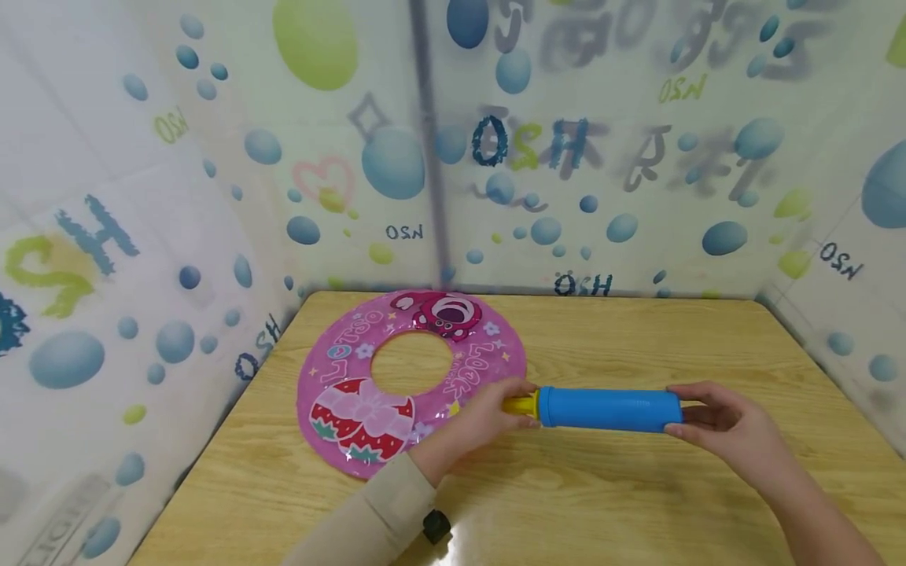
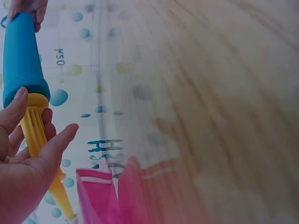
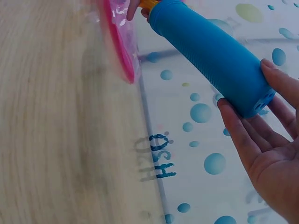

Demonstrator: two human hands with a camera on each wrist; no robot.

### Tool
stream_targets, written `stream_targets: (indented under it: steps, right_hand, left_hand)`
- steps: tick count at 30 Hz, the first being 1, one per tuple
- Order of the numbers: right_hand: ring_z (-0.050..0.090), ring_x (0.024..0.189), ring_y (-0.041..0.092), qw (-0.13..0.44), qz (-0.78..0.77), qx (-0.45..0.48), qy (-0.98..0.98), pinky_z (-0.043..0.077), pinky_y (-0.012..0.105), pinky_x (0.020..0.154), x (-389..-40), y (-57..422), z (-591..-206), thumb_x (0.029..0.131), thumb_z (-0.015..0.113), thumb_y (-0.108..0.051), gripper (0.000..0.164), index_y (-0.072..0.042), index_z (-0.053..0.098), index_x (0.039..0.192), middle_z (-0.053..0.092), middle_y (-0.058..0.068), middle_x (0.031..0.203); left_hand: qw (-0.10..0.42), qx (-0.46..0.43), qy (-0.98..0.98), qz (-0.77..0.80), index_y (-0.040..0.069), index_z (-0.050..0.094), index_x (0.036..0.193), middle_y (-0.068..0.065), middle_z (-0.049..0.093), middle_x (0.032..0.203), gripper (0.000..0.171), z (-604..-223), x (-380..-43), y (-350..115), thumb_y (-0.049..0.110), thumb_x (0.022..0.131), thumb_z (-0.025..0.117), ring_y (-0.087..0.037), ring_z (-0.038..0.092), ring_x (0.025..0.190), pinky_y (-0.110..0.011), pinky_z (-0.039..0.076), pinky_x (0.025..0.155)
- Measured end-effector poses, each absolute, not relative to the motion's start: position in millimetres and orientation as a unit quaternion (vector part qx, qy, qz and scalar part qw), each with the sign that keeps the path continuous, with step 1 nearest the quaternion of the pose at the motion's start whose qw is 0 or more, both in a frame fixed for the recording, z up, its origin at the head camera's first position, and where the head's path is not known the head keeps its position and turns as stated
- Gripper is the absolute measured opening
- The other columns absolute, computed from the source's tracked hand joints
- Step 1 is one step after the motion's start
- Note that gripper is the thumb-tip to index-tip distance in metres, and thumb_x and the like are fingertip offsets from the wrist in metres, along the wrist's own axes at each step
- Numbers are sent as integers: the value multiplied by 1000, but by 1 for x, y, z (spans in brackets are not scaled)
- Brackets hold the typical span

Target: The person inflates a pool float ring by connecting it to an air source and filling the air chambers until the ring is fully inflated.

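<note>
A hand pump point(image 1: 610, 409) with a blue ribbed barrel is held level above the table, its yellow nozzle point(image 2: 34, 126) pointing left. My left hand point(image 1: 477, 424) grips the yellow part close to the barrel. At the barrel's far right end, my right hand point(image 1: 732, 431) pinches the blue rim between thumb and fingers; small holes show in that end in the right wrist view. Left of the pump, a pink swim ring point(image 1: 322, 409) with strawberry and bear prints lies flat and looks inflated. My left forearm passes over its lower right edge.
The wooden table point(image 1: 637, 495) reaches a patterned curtain wall point(image 1: 616, 181) at the back and sides. A small black object point(image 1: 436, 526) sits near the front, beside the left sleeve point(image 1: 371, 515).
</note>
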State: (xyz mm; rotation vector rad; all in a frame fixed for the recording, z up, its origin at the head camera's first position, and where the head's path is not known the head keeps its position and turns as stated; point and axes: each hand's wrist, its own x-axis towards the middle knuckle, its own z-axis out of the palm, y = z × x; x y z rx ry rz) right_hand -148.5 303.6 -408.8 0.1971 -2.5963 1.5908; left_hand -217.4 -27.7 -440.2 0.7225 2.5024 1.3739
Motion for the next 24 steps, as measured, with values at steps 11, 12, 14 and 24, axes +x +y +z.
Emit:
stream_targets:
  steps: [11, 12, 14, 24]
  right_hand:
    - [63, 89, -3, 70, 502, 57, -860, 55, 22, 66, -142, 342, -398, 90, 71, -9, 45, -10, 59, 133, 58, -27, 110]
    - [63, 89, -3, 76, 500, 58, -861, 54, 21, 65, -142, 346, -398, 90, 71, -8, 45, -11, 59, 134, 58, -27, 110]
    - [63, 87, -2, 87, 498, 61, -861, 54, 20, 65, -141, 352, -399, 90, 70, -5, 45, -10, 59, 134, 58, -27, 111]
    - [59, 88, -11, 139, 484, 50, -863, 52, 15, 63, -134, 383, -405, 89, 69, 2, 50, -12, 58, 135, 53, -31, 114]
  left_hand:
    - [92, 224, 848, 472, 13, 61, 128, 1, 63, 124, 45, -444, -227, -34, 20, 86, 76, -17, 57, 116, -32, 44, 100]
    - [94, 224, 847, 473, 13, 61, 128, 1, 63, 124, 45, -444, -228, -35, 20, 86, 76, -17, 57, 116, -32, 44, 100]
    - [98, 224, 846, 475, 12, 61, 128, 1, 63, 123, 45, -444, -229, -37, 19, 86, 76, -17, 57, 116, -32, 43, 100]
    - [108, 226, 852, 460, 12, 61, 123, 1, 63, 122, 40, -447, -231, -50, 22, 87, 75, -18, 56, 118, -39, 40, 104]
